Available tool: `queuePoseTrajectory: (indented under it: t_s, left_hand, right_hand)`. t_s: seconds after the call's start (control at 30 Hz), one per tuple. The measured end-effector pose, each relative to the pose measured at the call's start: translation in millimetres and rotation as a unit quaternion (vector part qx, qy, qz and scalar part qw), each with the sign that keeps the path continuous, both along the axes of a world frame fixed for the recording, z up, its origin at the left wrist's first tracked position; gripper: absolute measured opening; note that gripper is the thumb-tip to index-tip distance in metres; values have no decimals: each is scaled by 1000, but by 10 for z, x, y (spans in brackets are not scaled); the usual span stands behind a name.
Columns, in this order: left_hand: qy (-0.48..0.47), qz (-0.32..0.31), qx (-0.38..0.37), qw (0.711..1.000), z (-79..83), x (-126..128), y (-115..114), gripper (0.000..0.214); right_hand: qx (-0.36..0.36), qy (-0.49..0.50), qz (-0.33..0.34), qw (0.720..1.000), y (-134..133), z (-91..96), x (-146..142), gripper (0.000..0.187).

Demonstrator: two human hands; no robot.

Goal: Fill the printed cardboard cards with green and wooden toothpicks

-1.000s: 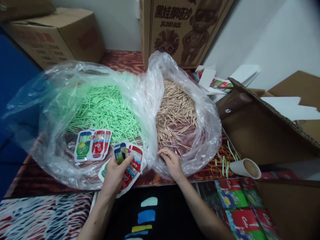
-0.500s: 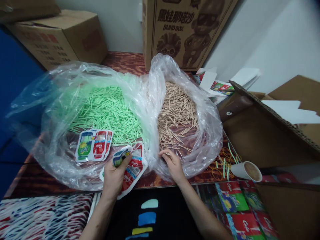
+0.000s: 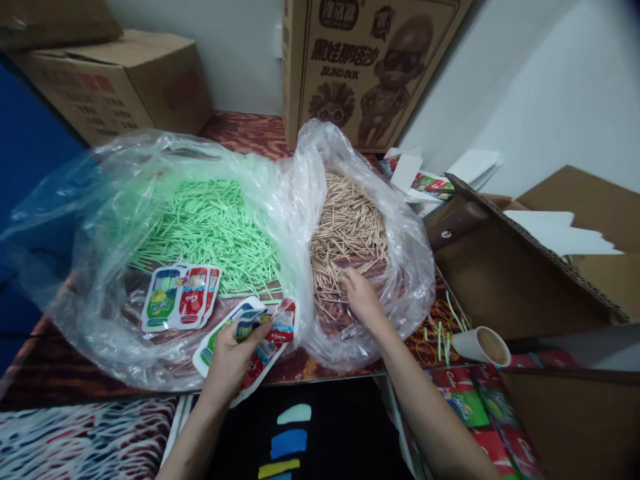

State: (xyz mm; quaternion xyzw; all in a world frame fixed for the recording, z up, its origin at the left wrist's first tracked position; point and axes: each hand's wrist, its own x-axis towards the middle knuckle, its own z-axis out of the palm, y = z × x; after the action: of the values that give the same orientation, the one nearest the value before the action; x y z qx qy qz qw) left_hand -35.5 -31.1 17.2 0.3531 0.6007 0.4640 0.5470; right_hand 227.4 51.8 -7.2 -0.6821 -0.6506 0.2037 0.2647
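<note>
My left hand (image 3: 233,357) is closed on several flat printed packs (image 3: 285,321) with green Sprite and red Cola can pictures, fanned out over the front edge of the left bag. At the near side of a heap of thin tan sticks (image 3: 350,217), my right hand (image 3: 364,297) has its fingers curled together on some sticks; its fingertips are partly hidden. The tan heap lies in an open clear plastic bag (image 3: 413,267). Light green sticks (image 3: 215,233) fill another clear bag (image 3: 95,320) on the left. More of the printed packs (image 3: 180,298) rest at that heap's front.
A paper cup (image 3: 480,345) lies on its side by rubber bands (image 3: 425,343) at the right. Open cardboard boxes (image 3: 515,287) stand beyond it. A tall printed carton (image 3: 370,73) and another carton (image 3: 110,83) are at the back. Stacked packs (image 3: 465,400) sit lower right.
My right hand has moved forward from the bag's front edge onto the tan sticks. My left hand still holds the packs, now spread and turned somewhat differently. The view has shifted slightly.
</note>
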Motion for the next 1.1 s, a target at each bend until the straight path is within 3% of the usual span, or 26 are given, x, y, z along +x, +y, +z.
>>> queuePoseTrajectory:
  t_s: [0.13, 0.23, 0.37, 0.5, 0.63, 0.87, 1.03, 1.1]
  left_hand:
    - [6, -28, 11, 1000, -63, -20, -7, 24]
    - [8, -35, 9, 999, -70, -26, -9, 24]
    - [-6, -27, -3, 1000, -34, 7, -14, 24]
    - [-43, 10, -10, 999, 10, 33, -30, 25]
    - [-73, 44, -27, 996, 24, 18, -37, 31]
    - [-80, 36, -35, 996, -27, -23, -46, 32]
    - [-100, 42, -35, 993, -39, -31, -47, 33]
    - [-106, 48, -43, 992, -27, -28, -38, 35]
  right_hand:
    - [-8, -92, -11, 996, 158, 30, -99, 16]
    - [-38, -97, -29, 994, 244, 51, -154, 13]
    - [-87, -46, -45, 994, 334, 29, -185, 10]
    - [-95, 19, -45, 994, 406, 15, -107, 23]
    - [-96, 128, -35, 987, 396, 21, 23, 22]
    - [-107, 315, -31, 942, 248, 99, 152, 35]
    - [-143, 504, -42, 851, 37, 221, 34, 33]
    - [-121, 520, -36, 845, -110, 225, -80, 30]
